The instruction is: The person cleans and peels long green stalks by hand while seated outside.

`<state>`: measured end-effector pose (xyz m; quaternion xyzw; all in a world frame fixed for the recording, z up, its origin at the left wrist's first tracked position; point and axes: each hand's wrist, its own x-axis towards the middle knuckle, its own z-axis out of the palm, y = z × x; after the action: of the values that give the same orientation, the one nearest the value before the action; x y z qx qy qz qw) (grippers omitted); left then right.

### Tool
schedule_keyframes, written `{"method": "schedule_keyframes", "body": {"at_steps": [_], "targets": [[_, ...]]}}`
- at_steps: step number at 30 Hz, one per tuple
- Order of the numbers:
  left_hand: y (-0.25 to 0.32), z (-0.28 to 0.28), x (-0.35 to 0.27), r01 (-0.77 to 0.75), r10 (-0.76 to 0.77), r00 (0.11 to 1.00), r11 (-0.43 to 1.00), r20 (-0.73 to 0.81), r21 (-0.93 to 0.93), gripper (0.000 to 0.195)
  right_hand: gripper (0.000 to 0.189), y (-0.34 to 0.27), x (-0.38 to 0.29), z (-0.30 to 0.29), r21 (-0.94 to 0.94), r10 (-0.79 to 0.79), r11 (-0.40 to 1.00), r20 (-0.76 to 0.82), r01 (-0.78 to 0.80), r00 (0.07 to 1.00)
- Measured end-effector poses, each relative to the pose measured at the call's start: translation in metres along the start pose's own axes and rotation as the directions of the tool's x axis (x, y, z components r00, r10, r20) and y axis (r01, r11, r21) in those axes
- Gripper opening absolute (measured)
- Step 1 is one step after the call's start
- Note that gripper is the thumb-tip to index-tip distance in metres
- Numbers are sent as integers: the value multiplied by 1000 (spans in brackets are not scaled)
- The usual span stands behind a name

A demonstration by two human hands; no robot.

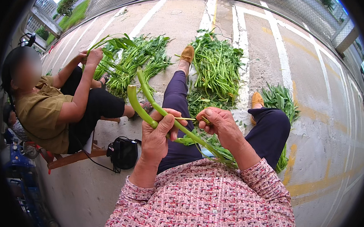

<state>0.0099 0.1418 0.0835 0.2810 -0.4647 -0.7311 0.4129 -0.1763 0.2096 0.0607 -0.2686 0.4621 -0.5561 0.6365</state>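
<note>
My left hand (pixel 159 129) is closed around two thick green vegetable stalks (pixel 149 98), whose cut ends point up and away from me. One stalk runs down past my fingers to leaves near my lap. My right hand (pixel 220 127) pinches a thin pale stem (pixel 184 118) that stretches across from the left hand; a small bit of greenery shows at its fingertips. Between my feet, beyond my hands, lies a large pile of leafy green stems (pixel 218 69), with loose leaves (pixel 199 100) nearer to me.
On the left a seated co-worker (pixel 47 110) holds leafy stems over another green pile (pixel 146 54). A black bag (pixel 123 154) stands on the concrete beside my leg. More greens (pixel 279 101) lie by my right shoe. A wire-mesh fence (pixel 311 10) runs along the far side.
</note>
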Motion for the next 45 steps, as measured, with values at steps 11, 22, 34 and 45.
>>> {"method": "schedule_keyframes", "body": {"at_steps": [11,22,34,45], "targets": [[1,-1,-1,29,-29,999,1000,-16,3,18,19,-20,8,23,-319,-225,904,208,284,952],[-1,2,-4,-2,1,1000,999,15,52,14,14,-1,14,25,-116,-117,988,-119,103,986],[0,-2,-3,38,-39,997,999,61,14,31,29,-23,8,30,-128,-125,981,152,145,980],[2,-1,-4,39,-42,999,995,32,95,34,8,-30,10,35,-449,-315,793,276,412,908]]}}
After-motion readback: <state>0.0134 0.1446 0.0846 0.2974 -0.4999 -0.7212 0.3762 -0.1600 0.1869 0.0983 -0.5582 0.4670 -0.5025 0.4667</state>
